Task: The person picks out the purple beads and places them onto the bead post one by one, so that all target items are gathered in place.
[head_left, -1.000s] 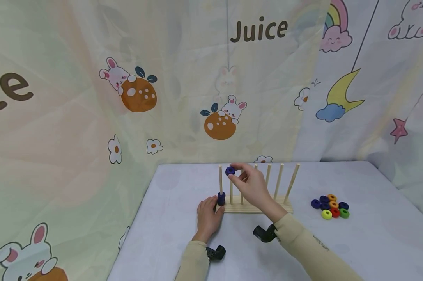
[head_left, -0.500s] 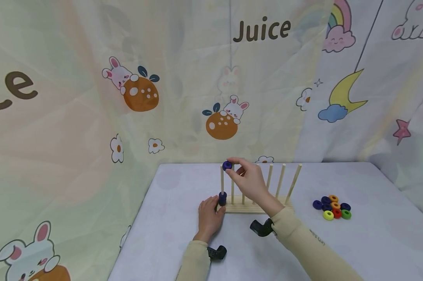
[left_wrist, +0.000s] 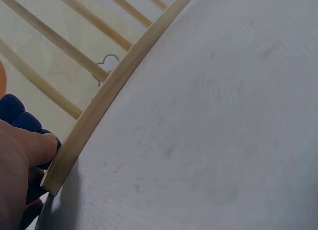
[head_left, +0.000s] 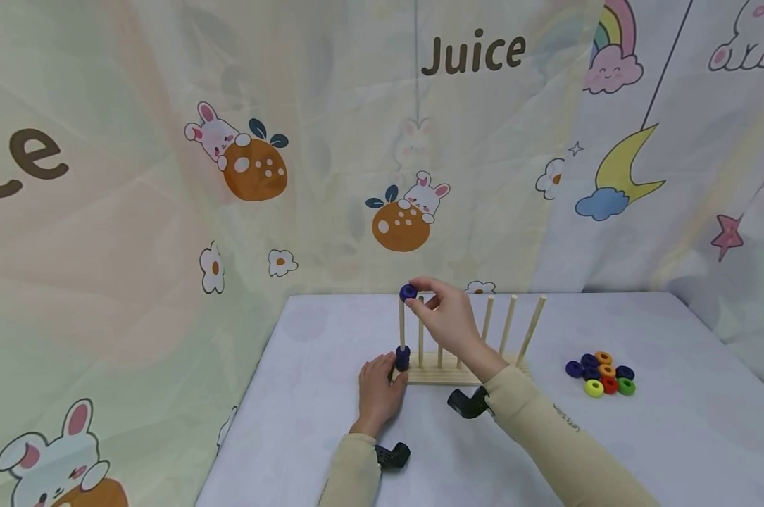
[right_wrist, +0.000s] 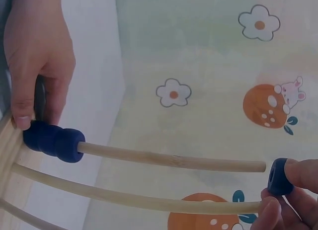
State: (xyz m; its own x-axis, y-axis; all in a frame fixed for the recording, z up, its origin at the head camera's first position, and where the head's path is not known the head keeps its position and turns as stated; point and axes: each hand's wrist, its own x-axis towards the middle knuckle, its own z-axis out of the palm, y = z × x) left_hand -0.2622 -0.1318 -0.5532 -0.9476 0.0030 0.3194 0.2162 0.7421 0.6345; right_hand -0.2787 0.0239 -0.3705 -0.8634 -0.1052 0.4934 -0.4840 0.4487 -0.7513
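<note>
A wooden peg rack [head_left: 458,377] with a row of upright pegs stands on the table. Several dark blue beads [right_wrist: 53,140] are stacked at the foot of its leftmost peg [head_left: 402,324]. My left hand [head_left: 379,394] grips the rack's left end beside that stack, with the thumb [left_wrist: 43,146] on the base's near side and the fingers partly hidden. Between thumb and fingertips my right hand [head_left: 451,317] pinches another dark blue bead [right_wrist: 281,177]. In the right wrist view this bead is just off the peg's tip, its hole turned toward the peg.
Right of the rack, a loose cluster of blue, orange, yellow, red and green beads [head_left: 608,384] lies on the white-covered table [head_left: 692,436]. A printed cloth [head_left: 331,176] with rabbits and oranges hangs behind the table. Each wrist carries a black camera mount [head_left: 467,403].
My right hand has moved the blue bead left and up, from beside the leftmost peg to its tip. My left hand stays at the rack's end.
</note>
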